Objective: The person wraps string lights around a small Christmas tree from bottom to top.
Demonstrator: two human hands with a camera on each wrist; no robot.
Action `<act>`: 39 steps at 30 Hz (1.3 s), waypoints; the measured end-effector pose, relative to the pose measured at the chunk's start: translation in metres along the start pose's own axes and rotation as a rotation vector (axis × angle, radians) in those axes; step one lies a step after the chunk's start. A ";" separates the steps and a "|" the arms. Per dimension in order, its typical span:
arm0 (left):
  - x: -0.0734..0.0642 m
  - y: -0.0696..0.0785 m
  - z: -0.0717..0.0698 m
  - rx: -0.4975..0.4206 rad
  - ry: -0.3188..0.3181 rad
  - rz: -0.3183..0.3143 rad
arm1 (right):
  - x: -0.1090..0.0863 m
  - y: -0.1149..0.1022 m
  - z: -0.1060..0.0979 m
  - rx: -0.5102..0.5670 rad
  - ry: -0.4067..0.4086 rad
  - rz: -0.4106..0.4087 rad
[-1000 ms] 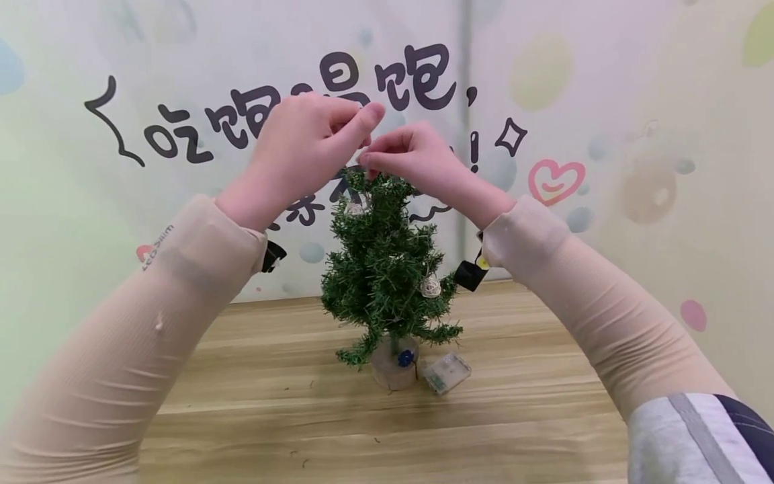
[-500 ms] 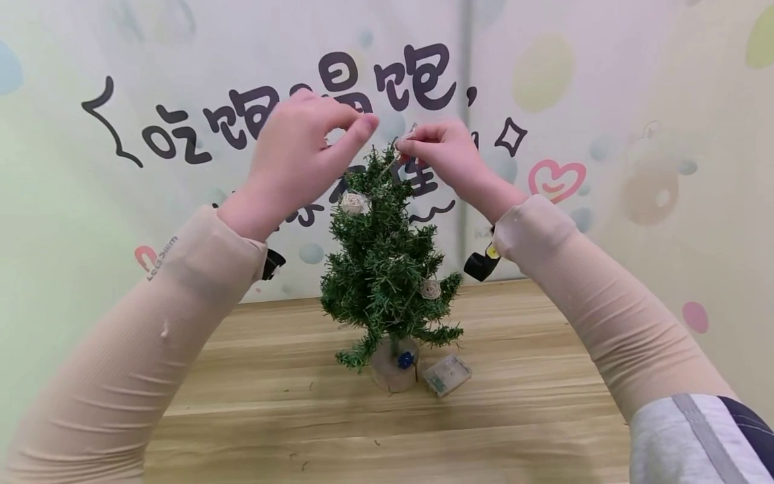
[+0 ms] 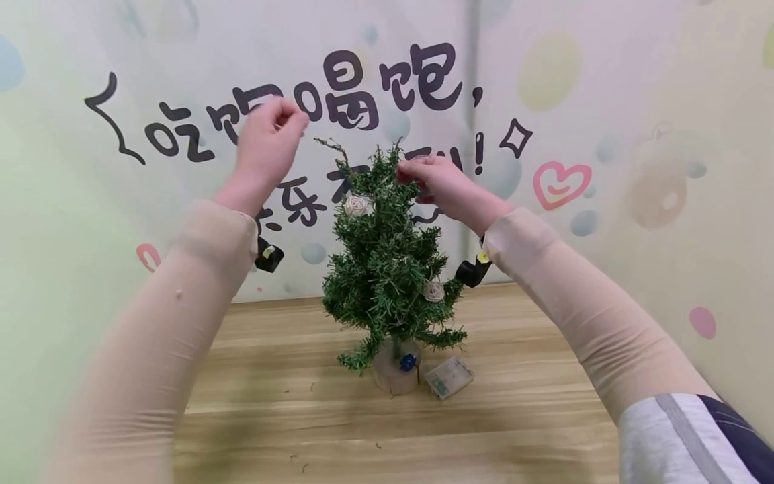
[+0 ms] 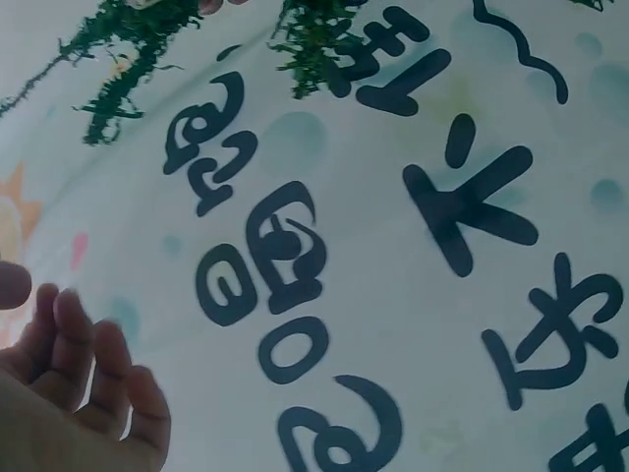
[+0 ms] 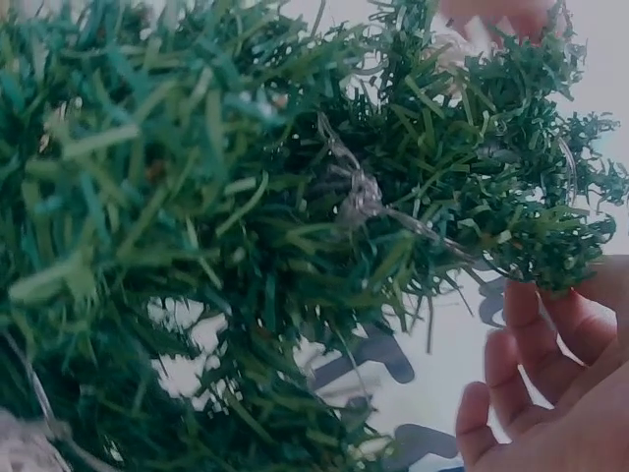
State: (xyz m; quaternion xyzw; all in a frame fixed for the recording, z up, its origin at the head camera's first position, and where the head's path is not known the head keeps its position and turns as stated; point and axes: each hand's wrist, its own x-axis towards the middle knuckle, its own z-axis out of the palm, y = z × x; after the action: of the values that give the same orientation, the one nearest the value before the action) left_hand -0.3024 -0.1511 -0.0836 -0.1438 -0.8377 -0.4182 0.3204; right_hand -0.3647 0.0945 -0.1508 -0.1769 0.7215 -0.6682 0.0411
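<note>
A small artificial Christmas tree (image 3: 387,255) stands upright on a round base, wound with a thin string-light wire (image 5: 418,224) with pale woven balls. One woven ball (image 3: 357,205) sits at the upper left, another (image 3: 433,290) at the lower right. My right hand (image 3: 450,181) is at the treetop's right side. Its thumb and forefinger pinch the wire at a green branch tip (image 5: 565,261), partly hidden there. Left of the treetop, my left hand (image 3: 269,144) is raised in the air. Its fingers (image 4: 108,364) are loosely bent with nothing between them, apart from the thumb.
A clear battery box (image 3: 450,378) lies beside the base on the wooden table (image 3: 514,417). A blue ornament (image 3: 408,362) is at the base's front. A thin branch (image 3: 331,144) juts up-left from the treetop. The printed wall (image 3: 544,101) rises close behind.
My left hand has drawn back to the left, baring the jutting branch. The right hand first moved right from the treetop with the wire, then came down against the tree's right side.
</note>
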 end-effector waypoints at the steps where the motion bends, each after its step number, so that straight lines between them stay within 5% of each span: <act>1: 0.002 -0.005 0.004 -0.002 -0.069 -0.054 | 0.001 0.001 0.001 0.023 -0.003 0.031; 3: 0.007 -0.013 0.014 0.008 -0.219 -0.119 | 0.003 0.003 0.003 0.068 -0.006 0.092; 8: 0.014 -0.025 0.040 0.050 -0.595 -0.085 | 0.007 0.006 0.007 0.161 -0.015 0.223; 12: 0.013 -0.027 0.052 0.079 -0.746 -0.131 | 0.007 0.007 0.007 0.170 -0.046 0.251; 16: 0.011 -0.026 0.057 0.080 -0.784 -0.220 | 0.006 0.008 0.007 0.159 -0.075 0.247; 21: 0.012 -0.030 0.061 0.108 -0.784 -0.226 | 0.007 0.008 0.006 0.161 -0.109 0.239; 30: 0.013 -0.038 0.054 0.147 -0.735 -0.108 | 0.003 0.011 0.005 0.177 -0.122 0.207; 39: 0.005 -0.044 0.028 0.100 -0.795 -0.063 | -0.013 0.017 -0.002 0.239 -0.095 0.198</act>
State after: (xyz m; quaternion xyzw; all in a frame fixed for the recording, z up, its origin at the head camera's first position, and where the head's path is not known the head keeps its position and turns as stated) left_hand -0.3402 -0.1559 -0.1196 -0.2530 -0.9196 -0.2984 -0.0352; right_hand -0.3567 0.1013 -0.1695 -0.1301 0.6481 -0.7327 0.1618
